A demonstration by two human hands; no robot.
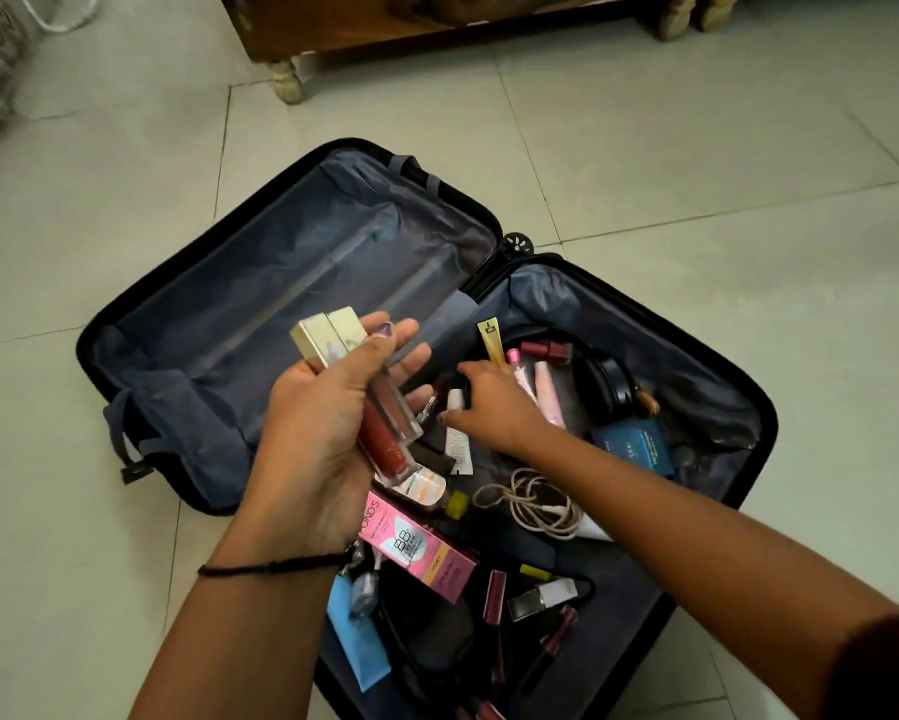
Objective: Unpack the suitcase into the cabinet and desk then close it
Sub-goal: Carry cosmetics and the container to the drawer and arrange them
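Suitcase (291, 283) laid open flat on the tiled floor (696, 163), seen from above. The half beyond the left hand (327, 433) is bare of contents; the half beneath and to the right of both hands is strewn with small toiletries.

The left hand is held palm up and is closed loosely around a bundle: a gold box (327, 332) at the fingertips and a red lip gloss tube (387, 433) across the palm. The right hand (494, 402) is lowered into the filled half, its fingers curled over a small white tube (457, 439); whether the tube is actually pinched cannot be told.

Just right of the right hand lie pink tubes (546, 394), a black round case (605, 381) and a blue box (637, 449). Below the left wrist a pink carton (416, 553) is seen, and a coiled cable (535, 504) lies under the right forearm.

The step in hand is judged to be the gathering of small items, with much left to unpack. Next, a firm pinch on the white tube is called for, followed by its transfer into the already crowded left hand. A wooden furniture leg (287, 80) is visible far beyond both hands.
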